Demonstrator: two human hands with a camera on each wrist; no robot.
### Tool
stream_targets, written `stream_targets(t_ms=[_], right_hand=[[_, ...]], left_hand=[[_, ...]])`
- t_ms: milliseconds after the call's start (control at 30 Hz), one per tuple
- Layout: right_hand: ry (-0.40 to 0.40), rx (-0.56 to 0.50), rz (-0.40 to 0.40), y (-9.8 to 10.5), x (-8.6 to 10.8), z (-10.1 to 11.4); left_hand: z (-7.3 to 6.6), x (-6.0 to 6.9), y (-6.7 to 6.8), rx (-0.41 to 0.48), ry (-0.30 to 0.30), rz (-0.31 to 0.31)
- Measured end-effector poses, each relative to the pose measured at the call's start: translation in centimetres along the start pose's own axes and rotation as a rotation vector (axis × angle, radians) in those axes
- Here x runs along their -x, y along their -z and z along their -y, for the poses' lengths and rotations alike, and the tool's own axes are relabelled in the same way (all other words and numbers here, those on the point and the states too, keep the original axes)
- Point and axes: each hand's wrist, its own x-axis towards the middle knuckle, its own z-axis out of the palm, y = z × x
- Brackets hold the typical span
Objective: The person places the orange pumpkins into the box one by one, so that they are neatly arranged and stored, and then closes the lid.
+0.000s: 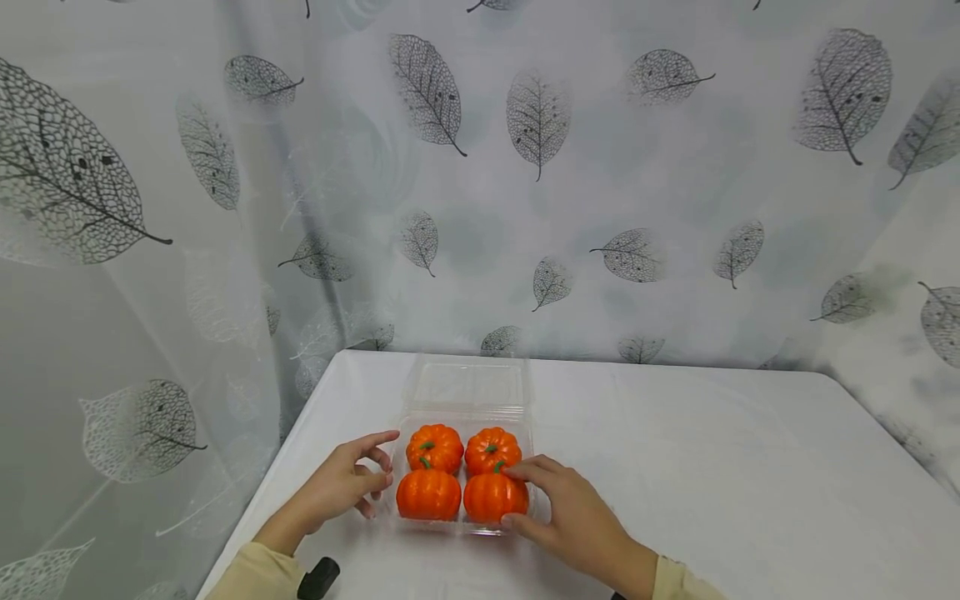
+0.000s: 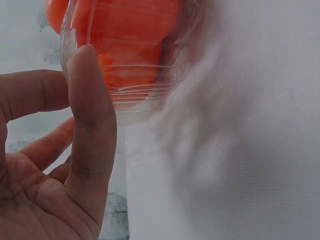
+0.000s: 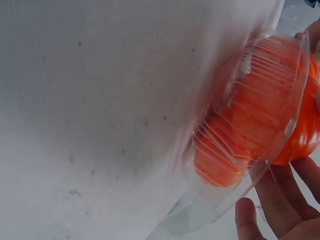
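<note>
A clear plastic clamshell box (image 1: 399,417) lies open on the white table, its lid (image 1: 470,383) folded back toward the wall. Inside sit several small orange pumpkins with green stems. My left hand (image 1: 341,483) is at the box's left side, fingers spread; in the left wrist view the thumb (image 2: 92,120) overlaps the clear rim, though contact is unclear. My right hand (image 1: 573,512) reaches over the front right pumpkin (image 1: 495,498), its fingertips touching the pumpkin near the stem. In the right wrist view the fingers (image 3: 282,200) meet a pumpkin's side while the thumb stands apart.
The white tablecloth (image 1: 712,467) stretches far to the right of the box. Leaf-printed curtains (image 1: 480,208) hang behind the table and along its left side. Dark bands show near both sleeves, such as the black wrist strap (image 1: 318,577).
</note>
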Motion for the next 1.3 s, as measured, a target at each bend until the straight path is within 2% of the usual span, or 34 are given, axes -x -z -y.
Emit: stream_targets(t_ms=[367, 633, 800, 967, 1100, 1300], right_hand=[[0.003, -0.138, -0.062, -0.1, 0.5, -0.7], [-0.048, -0.155, -0.078, 1.0, 0.1, -1.0], [-0.113, -0.156, -0.084, 1.7, -0.4, -1.5], [-0.102, -0.164, -0.114, 2.4, -0.9, -2.1], [-0.097, -0.189, -0.134, 3.0, -1.6, -2.4], [-0.053, -0.251, -0.188, 3.9, -3.1, -2.6]], left_hand=[[0.0, 0.0, 0.2, 0.034, -0.003, 0.007], [-0.2, 0.0, 0.3, 0.025, 0.01, 0.01], [-0.3, -0.3, 0.7, -0.014, 0.033, -0.045], [-0.6, -0.9, 1.1, -0.065, 0.056, -0.13], [-1.3, -1.2, 1.5, -0.109, 0.042, -0.134], [-3.3, -1.8, 2.2, -0.149, -0.009, -0.114]])
